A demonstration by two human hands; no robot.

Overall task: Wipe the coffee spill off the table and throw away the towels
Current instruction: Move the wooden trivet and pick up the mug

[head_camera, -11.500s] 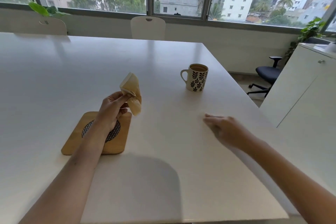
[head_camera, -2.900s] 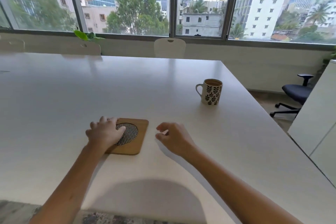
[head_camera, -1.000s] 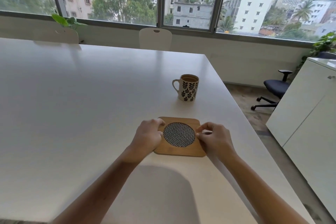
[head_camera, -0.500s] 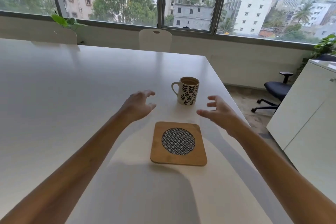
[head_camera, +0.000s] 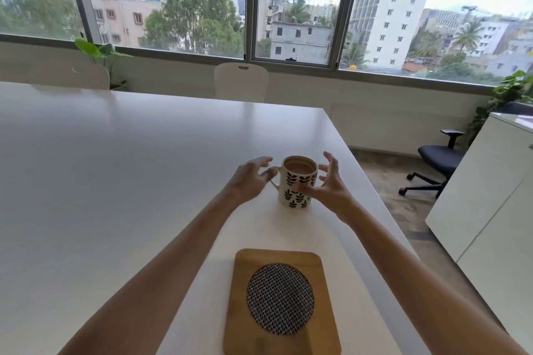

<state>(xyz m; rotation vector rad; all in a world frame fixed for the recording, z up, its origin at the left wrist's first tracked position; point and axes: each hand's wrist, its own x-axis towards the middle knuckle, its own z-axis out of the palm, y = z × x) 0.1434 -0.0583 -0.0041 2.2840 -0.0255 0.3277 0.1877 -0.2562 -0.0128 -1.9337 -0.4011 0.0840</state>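
Hands (head_camera: 291,183) spread — flanking round ceramic mug (head_camera: 297,182)

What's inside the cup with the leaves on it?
The white ceramic mug with black leaf prints holds light brown, milky coffee, filling it nearly to the rim. The coffee is opaque, so the mug's bottom and anything beneath the surface cannot be seen.

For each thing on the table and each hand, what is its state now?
mug: upright, holds coffee, on table
wooden trivet: flat, nothing on it
left hand: open, beside mug handle
right hand: open, beside mug
table: no spill visible
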